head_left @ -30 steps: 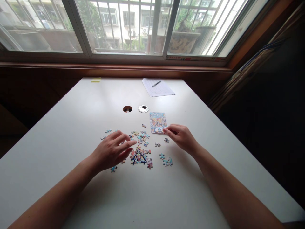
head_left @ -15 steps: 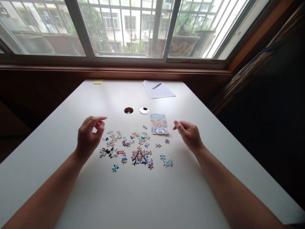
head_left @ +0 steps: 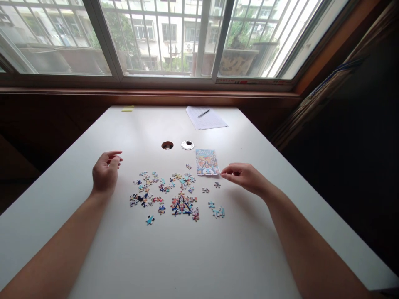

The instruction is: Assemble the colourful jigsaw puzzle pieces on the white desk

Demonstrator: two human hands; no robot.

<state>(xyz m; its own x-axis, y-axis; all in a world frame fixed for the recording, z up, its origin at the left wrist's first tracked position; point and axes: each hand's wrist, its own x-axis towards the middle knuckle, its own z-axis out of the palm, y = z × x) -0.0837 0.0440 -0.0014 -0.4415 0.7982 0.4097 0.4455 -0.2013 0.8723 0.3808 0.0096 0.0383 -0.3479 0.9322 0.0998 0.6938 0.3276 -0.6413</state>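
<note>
My left hand [head_left: 106, 171] hovers left of the loose puzzle pieces, fingers loosely bent and nothing in it. My right hand [head_left: 245, 177] has thumb and fingers pinched at the lower right corner of a small printed picture sheet [head_left: 206, 161], which lies flat on the table. Between my hands, loose jigsaw pieces [head_left: 141, 199] spread in several groups. Nearer to me is a partly joined puzzle section [head_left: 182, 206] with dark blue lines and orange parts. A few light-blue pieces [head_left: 218, 212] lie to its right, and a single blue piece [head_left: 150, 220] to its left.
The white table [head_left: 174, 257] reaches to the window wall. Toward the back are a round hole [head_left: 167, 145], its silver cover [head_left: 187, 145], paper sheets [head_left: 208, 121] with a pen [head_left: 203, 113] on top, and a yellow sticky note [head_left: 127, 109].
My left hand has drawn back leftward, away from the pieces. My right hand has turned and lowered, bringing its fingertips to the picture sheet's corner. The pieces lie as before.
</note>
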